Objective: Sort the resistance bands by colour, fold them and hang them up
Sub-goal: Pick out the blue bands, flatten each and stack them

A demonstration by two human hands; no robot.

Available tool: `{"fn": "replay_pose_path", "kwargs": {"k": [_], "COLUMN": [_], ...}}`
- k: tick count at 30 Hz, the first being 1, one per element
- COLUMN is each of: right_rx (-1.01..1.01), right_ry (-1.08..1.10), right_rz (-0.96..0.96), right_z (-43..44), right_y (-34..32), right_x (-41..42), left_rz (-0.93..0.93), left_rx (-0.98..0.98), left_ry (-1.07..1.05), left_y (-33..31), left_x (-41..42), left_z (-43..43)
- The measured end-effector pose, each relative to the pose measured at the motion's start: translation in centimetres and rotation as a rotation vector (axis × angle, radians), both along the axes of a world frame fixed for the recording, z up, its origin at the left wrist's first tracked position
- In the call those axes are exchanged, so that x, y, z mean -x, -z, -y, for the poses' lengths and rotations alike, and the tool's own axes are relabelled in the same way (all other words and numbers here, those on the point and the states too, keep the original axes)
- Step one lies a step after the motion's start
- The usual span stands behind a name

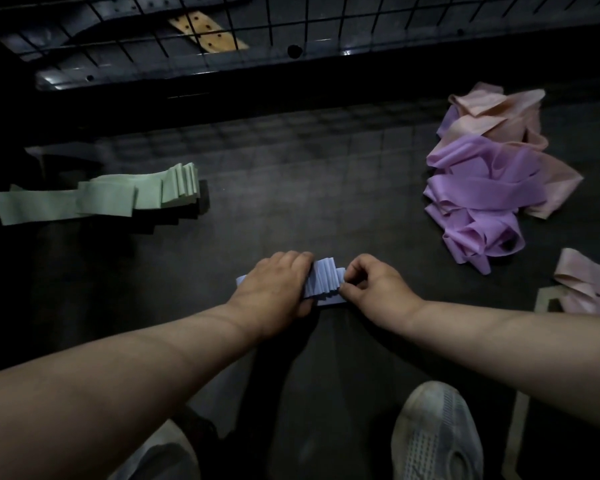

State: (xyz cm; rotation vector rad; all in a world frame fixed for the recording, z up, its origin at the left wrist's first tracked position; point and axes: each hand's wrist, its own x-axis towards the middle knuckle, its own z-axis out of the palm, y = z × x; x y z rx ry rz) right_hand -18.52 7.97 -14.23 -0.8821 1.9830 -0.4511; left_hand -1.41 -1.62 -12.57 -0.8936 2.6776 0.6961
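Reaching forward over the dark floor (326,202), the left hand (274,284) lay palm down, fingers and thumb clamped on the pleated pale blue band (326,277) at 6 o'clock. The right hand (374,284) pinched its right end. Bare floor ran toward 12 o'clock up to the wire grid (291,26). A folded green band (118,194) lay at 9 o'clock, a purple and pink pile (482,181) at 2 o'clock.

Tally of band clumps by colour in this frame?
Green stack: 1
Pale blue stack: 1
Purple heap: 1
Pink clumps: 2, second at right edge
Total: 5
Bands inside the tangle cannot be counted.
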Motion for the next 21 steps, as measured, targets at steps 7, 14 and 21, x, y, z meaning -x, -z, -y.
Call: {"fn": "replay_pose_path", "kwargs": {"k": [7,14,21], "right_rx": [0.025,0.051,0.032], "right_ry": [0.009,0.059,0.047], "right_rz": [0.002,0.054,0.046], "right_z": [-0.1,-0.3,-0.3], "right_y": [0.3,0.1,0.0], "right_x": [0.2,0.2,0.2], "left_rz": [-0.035,-0.048,-0.118], "left_rx": [0.042,-0.042,-0.063], "left_ry": [0.115,0.099,0.153], "left_y": [-0.5,-0.2,-0.2], "left_x": [-1.1,-1.1,-1.5], "left_z": [-0.1,-0.3,0.0]}}
